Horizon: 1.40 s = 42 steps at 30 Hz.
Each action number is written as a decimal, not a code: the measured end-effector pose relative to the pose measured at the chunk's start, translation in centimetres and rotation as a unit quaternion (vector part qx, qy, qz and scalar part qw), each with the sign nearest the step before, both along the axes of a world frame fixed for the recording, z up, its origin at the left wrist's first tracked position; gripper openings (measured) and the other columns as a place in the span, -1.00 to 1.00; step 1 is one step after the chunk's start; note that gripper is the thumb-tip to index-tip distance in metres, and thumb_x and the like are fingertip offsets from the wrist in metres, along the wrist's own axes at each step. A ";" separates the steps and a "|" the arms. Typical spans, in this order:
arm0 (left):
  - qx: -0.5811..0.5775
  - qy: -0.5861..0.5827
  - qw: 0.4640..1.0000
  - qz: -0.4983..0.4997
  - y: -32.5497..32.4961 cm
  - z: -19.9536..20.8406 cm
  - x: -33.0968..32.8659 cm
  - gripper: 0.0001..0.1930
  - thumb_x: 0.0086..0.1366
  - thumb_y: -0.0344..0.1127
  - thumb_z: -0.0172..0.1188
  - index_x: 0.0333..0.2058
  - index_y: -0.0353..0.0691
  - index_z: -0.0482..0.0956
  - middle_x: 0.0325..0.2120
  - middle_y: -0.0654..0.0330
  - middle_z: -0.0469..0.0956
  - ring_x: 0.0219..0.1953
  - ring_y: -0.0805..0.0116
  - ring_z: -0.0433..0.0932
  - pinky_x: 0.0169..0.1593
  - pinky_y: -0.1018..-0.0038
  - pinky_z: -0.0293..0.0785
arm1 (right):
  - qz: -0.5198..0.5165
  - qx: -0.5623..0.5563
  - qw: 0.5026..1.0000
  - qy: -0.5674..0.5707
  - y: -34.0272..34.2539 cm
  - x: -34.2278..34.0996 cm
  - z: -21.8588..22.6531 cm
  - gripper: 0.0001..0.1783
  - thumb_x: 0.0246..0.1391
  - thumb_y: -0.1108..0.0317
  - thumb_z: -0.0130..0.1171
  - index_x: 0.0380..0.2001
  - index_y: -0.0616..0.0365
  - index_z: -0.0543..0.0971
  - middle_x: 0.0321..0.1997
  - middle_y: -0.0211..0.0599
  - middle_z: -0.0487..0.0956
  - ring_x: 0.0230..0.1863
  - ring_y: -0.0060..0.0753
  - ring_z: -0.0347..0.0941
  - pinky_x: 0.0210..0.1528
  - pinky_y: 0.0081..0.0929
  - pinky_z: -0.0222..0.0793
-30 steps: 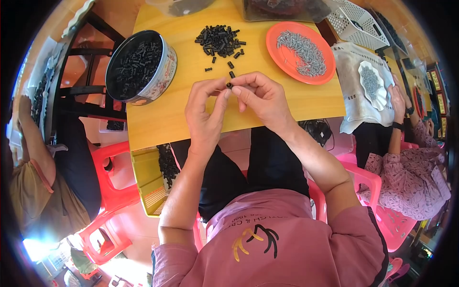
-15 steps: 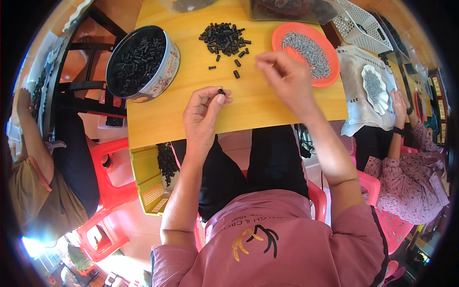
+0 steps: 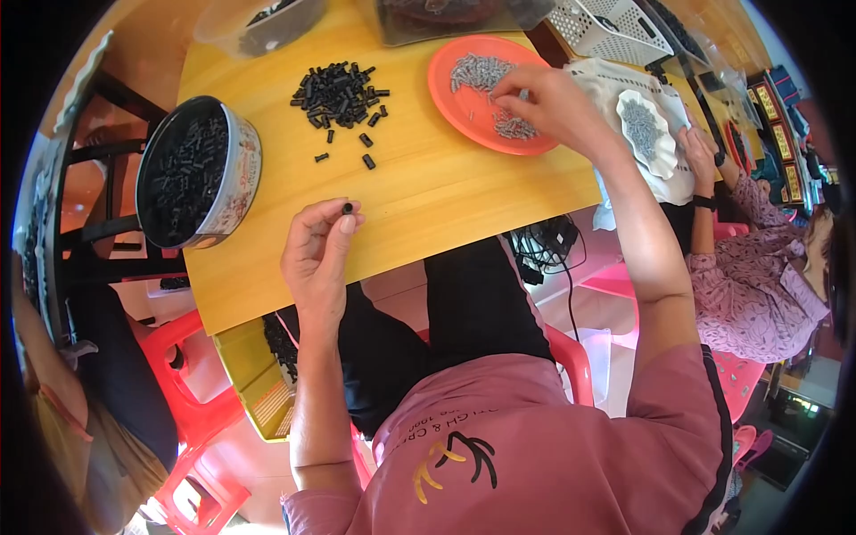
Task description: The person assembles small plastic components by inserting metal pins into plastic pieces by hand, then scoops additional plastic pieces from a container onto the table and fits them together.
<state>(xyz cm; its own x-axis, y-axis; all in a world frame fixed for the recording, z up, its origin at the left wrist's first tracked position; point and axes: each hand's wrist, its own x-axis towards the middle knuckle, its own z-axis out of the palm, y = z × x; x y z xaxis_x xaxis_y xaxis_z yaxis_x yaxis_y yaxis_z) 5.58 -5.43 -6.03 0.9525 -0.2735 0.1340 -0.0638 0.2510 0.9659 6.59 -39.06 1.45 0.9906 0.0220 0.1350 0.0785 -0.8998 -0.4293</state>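
Observation:
My left hand, above the table's near edge, pinches a small black cylindrical piece between thumb and fingers; one round end faces up. My right hand reaches over a round orange plate at the right. Its thumb and fingertips are drawn together among small silvery screw-like pieces; whether one is between them is too small to tell. More loose black pieces lie heaped on the table beyond my left hand, a few of them scattered on its near side.
A round tub of black pieces stands at the left. Clear plastic containers line the far edge, with a white perforated basket at far right. Beside the table, another person's hands are near a white scalloped dish of silvery pieces.
My right hand has moved right from the open tabletop onto the silvery pieces in the orange plate. My left hand still pinches the black piece. The whole view has shifted and turned somewhat.

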 end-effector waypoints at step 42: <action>-0.076 0.052 0.996 -0.014 -2.4 1.2 0.0 -0.83 0.32 -0.49 0.16 -0.12 -0.38 0.52 -0.28 0.15 0.59 -0.24 0.45 0.57 -0.10 0.54 0.51 | 0.179 0.200 0.928 -0.256 14.3 -3.2 -4.4 -0.68 0.11 0.52 0.16 -0.03 0.30 0.55 0.04 0.00 0.48 -0.26 -0.11 0.58 -0.25 -0.40 0.54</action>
<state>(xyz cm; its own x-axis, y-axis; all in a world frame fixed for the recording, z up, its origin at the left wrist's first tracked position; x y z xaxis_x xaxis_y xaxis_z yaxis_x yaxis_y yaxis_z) 5.62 -7.84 -4.81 0.9557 -0.2840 0.0779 0.0427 0.3954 0.9175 3.39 -24.80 -3.00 0.7326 0.1843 0.6553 0.6285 -0.5528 -0.5472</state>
